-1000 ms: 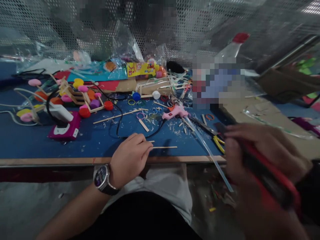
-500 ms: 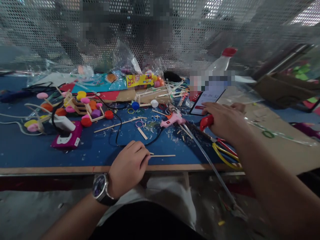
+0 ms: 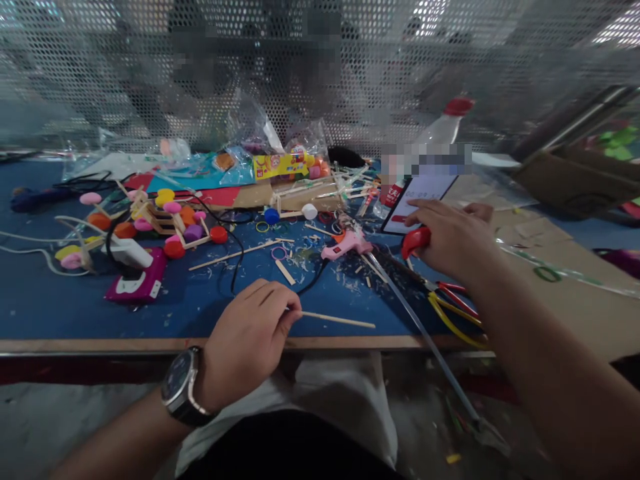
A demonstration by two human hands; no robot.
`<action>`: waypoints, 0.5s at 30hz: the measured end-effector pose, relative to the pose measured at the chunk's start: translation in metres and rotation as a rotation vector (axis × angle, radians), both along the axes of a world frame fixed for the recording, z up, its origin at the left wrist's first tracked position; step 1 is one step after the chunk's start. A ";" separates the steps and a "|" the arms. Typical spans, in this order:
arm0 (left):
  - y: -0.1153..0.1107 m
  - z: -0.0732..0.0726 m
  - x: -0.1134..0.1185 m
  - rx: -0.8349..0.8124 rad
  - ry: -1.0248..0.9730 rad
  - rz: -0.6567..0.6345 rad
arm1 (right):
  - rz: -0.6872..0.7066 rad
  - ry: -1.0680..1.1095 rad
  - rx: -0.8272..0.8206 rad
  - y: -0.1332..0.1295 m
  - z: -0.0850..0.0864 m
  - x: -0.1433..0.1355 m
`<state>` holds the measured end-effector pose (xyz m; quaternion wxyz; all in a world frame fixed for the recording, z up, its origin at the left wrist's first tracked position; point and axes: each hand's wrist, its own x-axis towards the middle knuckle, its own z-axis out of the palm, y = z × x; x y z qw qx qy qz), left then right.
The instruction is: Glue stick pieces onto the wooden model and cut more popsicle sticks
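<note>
My left hand (image 3: pixel 253 327), wearing a watch, is closed near the table's front edge. It pinches one end of a thin wooden stick (image 3: pixel 337 320), which points right. My right hand (image 3: pixel 453 237) reaches over the table, one finger stretched to the screen of a leaning phone (image 3: pixel 433 187) that shows a timer. A red-handled tool (image 3: pixel 416 241) sits under its curled fingers and appears gripped; its kind is hidden. Between the hands lies a pink glue gun (image 3: pixel 346 243), with a long clear glue stick (image 3: pixel 415 313) sticking out behind and past the table edge.
At left are a wooden stick model with coloured pompoms (image 3: pixel 173 217) and a purple power socket (image 3: pixel 140 280) with a white plug. Yellow-and-red-handled pliers (image 3: pixel 453 310) lie near my right forearm. A clear bottle (image 3: pixel 443 130), plastic bags and glue scraps are farther back.
My left hand has shifted slightly left and down, and the wooden stick has swung so its far end points lower right. My right hand stays at the phone.
</note>
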<state>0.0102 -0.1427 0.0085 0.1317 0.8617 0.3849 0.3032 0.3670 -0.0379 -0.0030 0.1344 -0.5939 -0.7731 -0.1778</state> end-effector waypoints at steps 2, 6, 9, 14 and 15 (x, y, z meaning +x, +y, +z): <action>0.004 0.010 -0.003 0.030 0.040 0.031 | -0.002 0.005 0.004 -0.003 0.004 -0.001; 0.019 0.031 -0.007 0.114 0.110 0.023 | 0.041 0.005 -0.002 -0.018 0.018 -0.014; 0.036 0.044 -0.008 0.203 0.061 -0.018 | 0.159 -0.013 -0.059 -0.034 0.028 -0.035; 0.070 0.047 -0.008 0.192 -0.173 -0.052 | 0.359 -0.063 -0.407 -0.058 0.031 -0.085; 0.077 0.044 -0.008 0.175 -0.231 -0.077 | 0.373 -0.090 -0.473 -0.061 0.030 -0.095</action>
